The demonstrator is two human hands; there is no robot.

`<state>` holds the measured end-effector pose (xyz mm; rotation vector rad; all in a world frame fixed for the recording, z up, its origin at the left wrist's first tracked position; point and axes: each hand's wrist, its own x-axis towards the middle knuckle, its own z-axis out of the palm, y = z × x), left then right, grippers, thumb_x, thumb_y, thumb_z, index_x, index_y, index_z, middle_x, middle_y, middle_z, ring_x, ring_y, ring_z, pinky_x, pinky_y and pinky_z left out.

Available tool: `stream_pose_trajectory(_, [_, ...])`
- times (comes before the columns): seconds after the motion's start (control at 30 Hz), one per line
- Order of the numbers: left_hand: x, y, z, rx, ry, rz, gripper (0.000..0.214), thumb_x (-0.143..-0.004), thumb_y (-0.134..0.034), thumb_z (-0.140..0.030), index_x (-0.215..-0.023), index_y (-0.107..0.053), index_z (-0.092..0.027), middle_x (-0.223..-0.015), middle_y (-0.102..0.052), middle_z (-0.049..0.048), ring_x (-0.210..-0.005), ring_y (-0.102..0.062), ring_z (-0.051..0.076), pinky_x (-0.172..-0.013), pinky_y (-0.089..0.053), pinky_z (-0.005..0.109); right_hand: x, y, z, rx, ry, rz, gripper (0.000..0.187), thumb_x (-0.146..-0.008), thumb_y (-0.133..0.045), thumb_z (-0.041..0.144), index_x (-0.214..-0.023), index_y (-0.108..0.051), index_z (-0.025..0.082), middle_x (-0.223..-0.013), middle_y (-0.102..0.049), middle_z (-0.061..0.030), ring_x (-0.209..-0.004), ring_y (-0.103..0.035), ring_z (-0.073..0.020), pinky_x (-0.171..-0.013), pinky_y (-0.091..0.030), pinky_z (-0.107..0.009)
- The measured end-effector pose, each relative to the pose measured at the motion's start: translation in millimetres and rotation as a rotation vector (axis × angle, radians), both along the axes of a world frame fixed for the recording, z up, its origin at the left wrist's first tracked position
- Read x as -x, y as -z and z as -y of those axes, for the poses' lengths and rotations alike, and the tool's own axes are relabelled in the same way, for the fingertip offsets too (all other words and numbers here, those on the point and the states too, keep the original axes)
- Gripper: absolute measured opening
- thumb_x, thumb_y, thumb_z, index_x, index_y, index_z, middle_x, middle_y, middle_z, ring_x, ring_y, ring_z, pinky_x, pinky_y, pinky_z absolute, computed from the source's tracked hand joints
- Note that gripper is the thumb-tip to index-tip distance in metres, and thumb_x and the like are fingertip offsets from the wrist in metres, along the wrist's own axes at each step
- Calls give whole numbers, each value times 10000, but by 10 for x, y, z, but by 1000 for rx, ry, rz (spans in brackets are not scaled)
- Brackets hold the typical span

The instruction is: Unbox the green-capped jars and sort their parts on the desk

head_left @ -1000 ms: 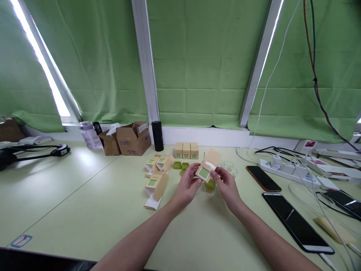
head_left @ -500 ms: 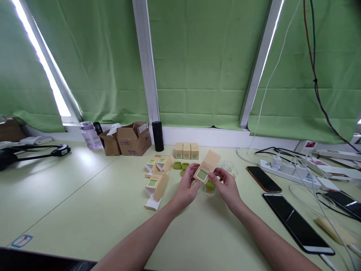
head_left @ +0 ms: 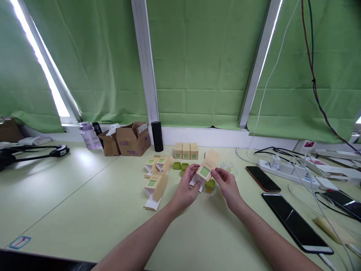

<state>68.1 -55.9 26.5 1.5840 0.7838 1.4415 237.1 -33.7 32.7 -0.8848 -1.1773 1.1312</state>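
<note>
Between my two hands is a small tan cardboard box with a green window, held above the table. Its white lower flaps hang out near my left palm. My left hand is closed around the box's left side. The fingers of my right hand pinch its right edge. Just below the box stands a small clear jar with a green lid. Behind my left hand lie several green lids, partly covered by it. Clear jars sit behind my right hand, partly hidden.
Several opened tan boxes lie left of my hands, and three closed ones stand at the back. A brown carton, a black cylinder and a purple bottle line the wall. Phones and a power strip are right.
The box has opened out from a flatter shape, and its white flaps now show beneath the green window. My hands have stayed in nearly the same place.
</note>
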Motion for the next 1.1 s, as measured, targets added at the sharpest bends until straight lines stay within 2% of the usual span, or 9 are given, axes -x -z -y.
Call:
stream_pose_trajectory(0.13, [-15, 31, -18, -19, -88, -51, 414, -906, -660, -198, -1278, -479, -236, -1204, -702, 107, -1122, -682, 240, -968, -537, 383, 13, -49, 25, 12, 6, -2, 571, -619, -870, 703, -876, -731, 212, -946, -797, -110, -982, -704, -311, -883, -550, -421])
stream_pose_trajectory(0.23, [1, 57, -26, -48, -122, -96, 359, -948, -650, -252, -1272, -496, -233, -1233, -701, 117, -1173, -672, 250, -990, -533, 394, 3, -68, 37, 15, -8, -7, 566, -628, -863, 702, -879, -739, 211, -926, -797, -101, -960, -708, -304, -871, -554, -412])
stream_pose_trajectory(0.33, [33, 65, -21, -122, -107, -163, 367, -1007, -577, -299, -1356, -492, -224, -1340, -667, 142, -1271, -629, 268, -1046, -505, 414, -27, -77, 35, 21, 11, 15, 541, -659, -829, 717, -839, -745, 213, -872, -784, -81, -917, -703, -284, -832, -549, -384])
stream_pose_trajectory(0.47, [64, 59, -8, -158, -124, -223, 368, -1063, -463, -375, -1390, -532, -219, -1362, -670, 138, -1228, -647, 276, -1039, -495, 417, -62, -81, 21, 18, 59, 66, 544, -670, -785, 754, -758, -731, 220, -785, -753, -66, -885, -692, -280, -761, -530, -356])
stream_pose_trajectory(0.6, [56, 61, -12, -141, -169, -198, 360, -1059, -473, -409, -1357, -556, -226, -1316, -697, 125, -1180, -668, 273, -1000, -509, 404, -47, -84, 26, 17, 55, 89, 571, -652, -788, 766, -800, -734, 217, -808, -760, -77, -865, -694, -280, -732, -529, -355])
stream_pose_trajectory(0.87, [12, 78, -39, -126, -222, -169, 320, -963, -655, -321, -1258, -571, -228, -1229, -711, 117, -1116, -682, 257, -958, -524, 397, -10, -80, 39, 28, -6, 23, 561, -626, -857, 709, -878, -727, 224, -915, -789, -87, -968, -714, -298, -873, -555, -403])
stream_pose_trajectory(1.0, [4, 77, -6, -73, -175, -156, 480, -893, -749, -311, -1319, -543, -233, -1247, -706, 114, -1126, -666, 268, -970, -513, 402, -26, -68, 33, 25, -6, 22, 569, -634, -852, 720, -871, -725, 218, -927, -793, -89, -933, -717, -289, -826, -557, -383])
stream_pose_trajectory(1.1, [15, 55, 30, -23, -89, -124, 484, -933, -708, -395, -1347, -515, -232, -1221, -706, 114, -1101, -667, 271, -951, -516, 400, -34, -70, 36, 20, -29, 55, 601, -652, -817, 762, -866, -738, 206, -959, -799, -110, -928, -720, -308, -797, -561, -389])
